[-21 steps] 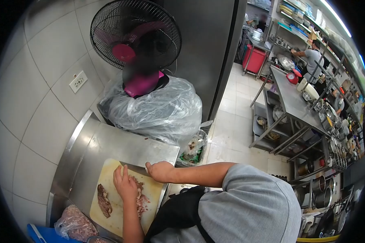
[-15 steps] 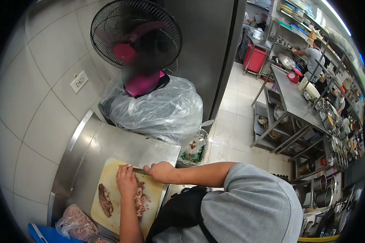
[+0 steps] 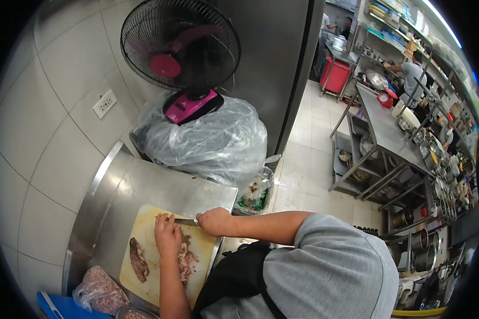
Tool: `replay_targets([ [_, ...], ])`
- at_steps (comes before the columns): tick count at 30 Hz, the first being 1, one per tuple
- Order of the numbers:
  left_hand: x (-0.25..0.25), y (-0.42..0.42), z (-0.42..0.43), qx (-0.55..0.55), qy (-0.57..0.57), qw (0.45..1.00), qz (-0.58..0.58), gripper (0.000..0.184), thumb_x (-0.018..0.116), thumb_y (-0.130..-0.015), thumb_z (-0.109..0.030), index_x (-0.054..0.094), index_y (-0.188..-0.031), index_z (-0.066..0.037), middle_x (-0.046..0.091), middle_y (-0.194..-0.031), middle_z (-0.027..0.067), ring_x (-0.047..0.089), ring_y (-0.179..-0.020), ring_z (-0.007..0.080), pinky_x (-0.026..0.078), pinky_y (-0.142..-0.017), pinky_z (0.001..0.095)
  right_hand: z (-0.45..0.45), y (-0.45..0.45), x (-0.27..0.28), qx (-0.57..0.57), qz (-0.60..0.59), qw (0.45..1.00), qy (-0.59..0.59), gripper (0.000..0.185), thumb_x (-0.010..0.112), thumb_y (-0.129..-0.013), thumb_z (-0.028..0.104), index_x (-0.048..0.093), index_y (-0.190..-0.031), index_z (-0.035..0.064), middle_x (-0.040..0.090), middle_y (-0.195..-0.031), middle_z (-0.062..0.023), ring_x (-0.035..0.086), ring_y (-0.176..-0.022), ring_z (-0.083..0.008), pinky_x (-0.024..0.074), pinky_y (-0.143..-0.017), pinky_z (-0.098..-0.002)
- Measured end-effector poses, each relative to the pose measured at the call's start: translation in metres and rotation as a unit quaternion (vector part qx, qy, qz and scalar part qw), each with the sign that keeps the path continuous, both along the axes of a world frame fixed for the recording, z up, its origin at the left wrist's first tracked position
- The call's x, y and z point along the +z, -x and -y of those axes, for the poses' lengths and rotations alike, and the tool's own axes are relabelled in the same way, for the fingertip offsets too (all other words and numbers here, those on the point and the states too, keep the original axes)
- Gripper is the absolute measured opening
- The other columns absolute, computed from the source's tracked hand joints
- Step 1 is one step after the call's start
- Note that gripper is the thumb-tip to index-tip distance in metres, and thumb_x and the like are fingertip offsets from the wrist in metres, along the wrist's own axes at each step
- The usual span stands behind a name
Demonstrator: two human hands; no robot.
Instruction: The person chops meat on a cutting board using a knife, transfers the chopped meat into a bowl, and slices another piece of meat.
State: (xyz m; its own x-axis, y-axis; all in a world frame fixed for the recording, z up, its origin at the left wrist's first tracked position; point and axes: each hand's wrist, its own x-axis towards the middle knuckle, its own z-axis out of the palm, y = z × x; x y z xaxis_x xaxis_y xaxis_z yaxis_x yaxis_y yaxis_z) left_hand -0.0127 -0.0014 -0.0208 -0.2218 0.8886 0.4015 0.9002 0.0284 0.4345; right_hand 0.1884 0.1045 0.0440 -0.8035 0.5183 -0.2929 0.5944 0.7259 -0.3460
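As R grip [image 3: 213, 221] holds knife [image 3: 182, 221], chopped meat [image 3: 186, 260] nr blade [image 3: 188, 222].

Extends the left forearm [image 3: 174, 290] up from the bottom of the view, left wrist [image 3: 168, 257] nearly straight. Holds the left grip [image 3: 167, 237] back side up, with its fingers [image 3: 163, 219] slightly parted and pointing ahead. Seems to bend those tips downward, though their undersides are hidden. Stretches the right forearm [image 3: 263, 226] roughly crosswise, right wrist [image 3: 230, 223] level with it, and curls the right grip [image 3: 213, 221] in like a fist, near the left one but apart.
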Motion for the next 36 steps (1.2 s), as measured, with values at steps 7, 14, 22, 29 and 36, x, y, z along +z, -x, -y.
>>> replay_targets([
  [7,0.006,0.001,0.015,0.131,-0.003,0.989,0.075,0.064,0.072,-0.088,-0.022,0.051,-0.144,0.0,0.049,-0.145,0.0243,0.044,-0.136,0.0435,0.037,-0.115,0.0456,-0.022,0.0,-0.031,0.105,0.012,0.994,-0.041,0.034,0.047,-0.099,0.021,0.057,-0.124,0.0003,0.073,-0.101,-0.0179,0.072,-0.094,-0.0365,0.0579,-0.077,-0.0488],
  [14,-0.012,-0.031,0.037,0.095,0.111,0.984,0.102,0.077,0.084,-0.075,-0.028,0.053,-0.138,0.004,0.053,-0.134,0.0257,0.047,-0.13,0.041,0.039,-0.112,0.0447,-0.019,-0.004,0.009,0.031,0.043,0.998,-0.027,0.025,0.046,-0.095,0.014,0.058,-0.112,-0.0015,0.072,-0.1,-0.0244,0.071,-0.095,-0.0396,0.0555,-0.081,-0.0494],
  [22,-0.018,-0.021,0.026,0.096,0.042,0.989,0.1,0.062,0.083,-0.077,-0.02,0.059,-0.131,-0.001,0.058,-0.13,0.0184,0.051,-0.124,0.0377,0.044,-0.106,0.0438,-0.005,0.002,0.005,0.021,0.032,0.999,-0.02,0.031,0.05,-0.102,0.029,0.056,-0.11,-0.0003,0.071,-0.096,-0.0245,0.069,-0.093,-0.041,0.0535,-0.081,-0.051],
  [29,-0.02,-0.018,0.022,0.188,-0.003,0.981,0.042,0.063,0.085,-0.075,-0.027,0.06,-0.127,0.0,0.062,-0.122,0.0181,0.053,-0.122,0.0388,0.044,-0.105,0.0452,-0.003,0.009,0.015,0.004,0.03,0.999,-0.011,0.033,0.049,-0.102,0.031,0.058,-0.111,0.0005,0.071,-0.097,-0.0239,0.069,-0.093,-0.0418,0.0539,-0.083,-0.0524],
  [36,-0.022,-0.018,0.027,0.127,0.014,0.989,0.081,0.065,0.085,-0.075,-0.026,0.057,-0.127,0.001,0.061,-0.122,0.0204,0.054,-0.119,0.0404,0.044,-0.104,0.0459,0.009,0.006,0.021,0.011,0.035,0.999,-0.025,0.029,0.046,-0.1,0.024,0.058,-0.107,-0.0015,0.072,-0.093,-0.0245,0.071,-0.09,-0.041,0.056,-0.081,-0.0498],
])
